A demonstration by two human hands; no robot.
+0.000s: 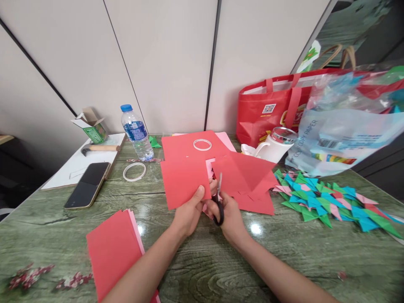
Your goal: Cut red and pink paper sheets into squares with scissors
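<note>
Near the middle of the table, my left hand (189, 212) pinches a piece of red paper (184, 181) by its lower right corner, thumb on top. In my right hand (232, 219) is a pair of scissors (219, 212) with black handles, blades pointing up and away from me. The blades stand at the right edge of the held paper. Just right of them lies more red paper (243, 172), overlapping in sheets. Behind is a larger red sheet (176, 145) with a tape roll (202, 144) on it.
A stack of red and pink paper (113, 252) lies front left. Farther back are a phone (88, 185), a hammer (101, 148), a water bottle (137, 134) and another tape roll (134, 171). Folded paper pieces (334, 200), a white mug (273, 145) and bags (284, 105) occupy the right.
</note>
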